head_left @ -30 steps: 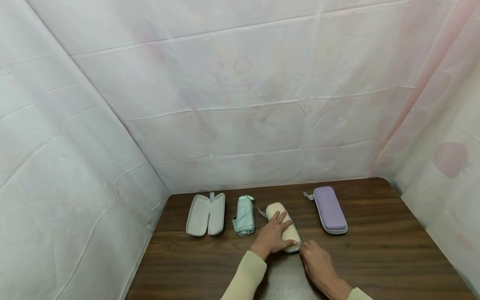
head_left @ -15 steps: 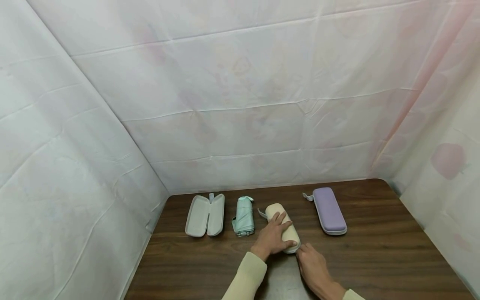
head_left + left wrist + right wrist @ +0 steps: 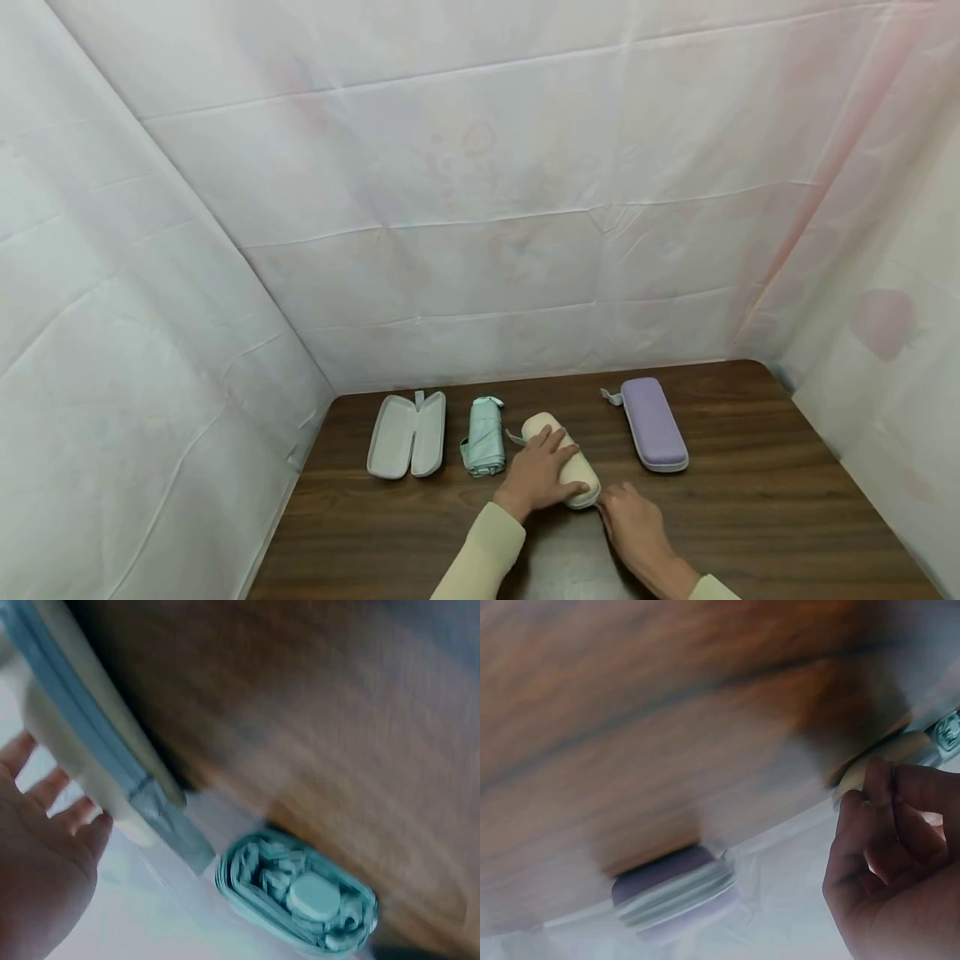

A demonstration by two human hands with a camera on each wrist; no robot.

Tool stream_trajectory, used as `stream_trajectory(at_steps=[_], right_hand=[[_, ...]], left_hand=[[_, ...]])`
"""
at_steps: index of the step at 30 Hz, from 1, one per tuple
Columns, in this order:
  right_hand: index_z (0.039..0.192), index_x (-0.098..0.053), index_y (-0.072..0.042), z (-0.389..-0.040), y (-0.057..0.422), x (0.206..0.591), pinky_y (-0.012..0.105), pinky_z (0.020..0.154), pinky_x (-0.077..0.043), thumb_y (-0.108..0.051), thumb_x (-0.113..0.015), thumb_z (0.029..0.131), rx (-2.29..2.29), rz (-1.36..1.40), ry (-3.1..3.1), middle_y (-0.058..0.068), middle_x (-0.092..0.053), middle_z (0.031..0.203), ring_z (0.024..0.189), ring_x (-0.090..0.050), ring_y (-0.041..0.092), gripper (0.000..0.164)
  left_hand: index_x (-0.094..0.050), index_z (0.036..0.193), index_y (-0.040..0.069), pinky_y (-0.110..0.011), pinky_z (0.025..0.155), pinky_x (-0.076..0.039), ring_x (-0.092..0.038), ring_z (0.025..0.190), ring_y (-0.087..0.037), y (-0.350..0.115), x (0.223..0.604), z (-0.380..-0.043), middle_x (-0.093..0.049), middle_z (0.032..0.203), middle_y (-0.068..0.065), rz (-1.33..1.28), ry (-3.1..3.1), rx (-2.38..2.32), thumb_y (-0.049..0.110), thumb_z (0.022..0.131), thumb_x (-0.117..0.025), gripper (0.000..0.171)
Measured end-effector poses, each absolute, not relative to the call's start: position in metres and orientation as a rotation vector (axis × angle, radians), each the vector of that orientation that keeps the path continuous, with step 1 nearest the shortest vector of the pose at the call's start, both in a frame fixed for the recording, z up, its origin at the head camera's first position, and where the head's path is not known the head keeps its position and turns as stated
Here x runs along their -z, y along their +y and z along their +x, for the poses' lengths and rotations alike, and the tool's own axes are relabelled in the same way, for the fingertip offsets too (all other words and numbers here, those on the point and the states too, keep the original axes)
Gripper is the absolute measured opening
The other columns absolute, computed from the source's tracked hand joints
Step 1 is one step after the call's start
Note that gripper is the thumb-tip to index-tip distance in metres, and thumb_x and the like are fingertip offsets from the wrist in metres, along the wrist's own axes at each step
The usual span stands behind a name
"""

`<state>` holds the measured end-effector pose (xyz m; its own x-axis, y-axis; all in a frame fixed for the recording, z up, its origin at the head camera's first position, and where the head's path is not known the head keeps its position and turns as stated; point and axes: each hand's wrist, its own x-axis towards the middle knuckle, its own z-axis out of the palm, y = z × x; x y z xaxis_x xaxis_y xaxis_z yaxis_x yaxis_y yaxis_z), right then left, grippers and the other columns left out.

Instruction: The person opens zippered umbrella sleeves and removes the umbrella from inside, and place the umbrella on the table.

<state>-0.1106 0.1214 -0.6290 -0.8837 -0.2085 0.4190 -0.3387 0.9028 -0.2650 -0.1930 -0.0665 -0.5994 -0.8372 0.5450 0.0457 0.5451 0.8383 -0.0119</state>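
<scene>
A cream zippered case point(image 3: 583, 469) lies closed and slanted on the table in the head view. My left hand point(image 3: 537, 475) rests on top of it with spread fingers, the thumb toward its near end. In the left wrist view, the fingertips touch the case's upper shell above its grey-blue zipper band point(image 3: 82, 709), and a fabric loop sticks out from its far end. My right hand point(image 3: 633, 525) is at the near right corner, thumb and index finger pinched together at the zipper line. The fingers hide the small zipper pull between them. The right wrist view is blurred.
A folded mint umbrella point(image 3: 484, 437) lies left of the cream case. Farther left is an unzipped pale case point(image 3: 393, 437), spread open with its inside up. A purple zippered case point(image 3: 655, 423) lies at the right. The brown table point(image 3: 750, 500) is bordered by hanging white sheets point(image 3: 465, 275).
The head view has shifted slightly. The cream case has turned a little, its far end going left with my left hand. My right hand has stayed close to the near end, moving only slightly.
</scene>
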Motion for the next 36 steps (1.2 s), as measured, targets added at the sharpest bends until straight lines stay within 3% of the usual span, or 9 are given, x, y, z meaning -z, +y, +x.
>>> stream_trajectory(at_steps=[6, 20, 28, 36], right_hand=[[0.074, -0.073, -0.017, -0.118, 0.134, 0.627, 0.036, 0.050, -0.049, -0.005, -0.087, 0.079, -0.459, 0.380, -2.675, -0.004, -0.064, 0.072, 0.071, -0.059, 0.020, 0.020], [0.076, -0.068, -0.015, -0.127, 0.147, 0.629, 0.036, 0.050, -0.051, -0.004, -0.085, 0.083, -0.430, 0.433, -2.686, -0.002, -0.061, 0.075, 0.075, -0.059, 0.021, 0.021], [0.074, -0.067, -0.013, -0.131, 0.153, 0.624, 0.032, 0.057, -0.054, 0.000, -0.084, 0.083, -0.401, 0.532, -2.677, -0.002, -0.060, 0.073, 0.074, -0.058, 0.019, 0.024], [0.071, -0.065, -0.012, -0.130, 0.153, 0.628, 0.036, 0.056, -0.053, 0.003, -0.083, 0.080, -0.399, 0.574, -2.597, 0.000, -0.058, 0.071, 0.073, -0.058, 0.022, 0.025]], left_hand=[[-0.054, 0.156, 0.035, -0.043, 0.110, -0.051, -0.037, 0.156, -0.022, -0.077, 0.590, -0.199, -0.046, 0.164, 0.003, -0.974, -3.007, 0.025, 0.069, 0.095, -0.064, 0.070], [-0.066, 0.144, 0.029, -0.044, 0.110, -0.050, -0.053, 0.143, -0.029, -0.068, 0.604, -0.194, -0.061, 0.146, -0.001, -0.867, -2.826, -0.027, 0.069, 0.087, -0.067, 0.069], [-0.065, 0.145, 0.031, -0.042, 0.116, -0.045, -0.052, 0.143, -0.026, -0.063, 0.613, -0.194, -0.060, 0.143, 0.000, -0.793, -2.801, -0.079, 0.073, 0.087, -0.063, 0.071], [-0.064, 0.146, 0.033, -0.043, 0.115, -0.045, -0.051, 0.144, -0.024, -0.060, 0.614, -0.192, -0.059, 0.142, 0.002, -0.735, -2.822, -0.119, 0.072, 0.088, -0.061, 0.070]])
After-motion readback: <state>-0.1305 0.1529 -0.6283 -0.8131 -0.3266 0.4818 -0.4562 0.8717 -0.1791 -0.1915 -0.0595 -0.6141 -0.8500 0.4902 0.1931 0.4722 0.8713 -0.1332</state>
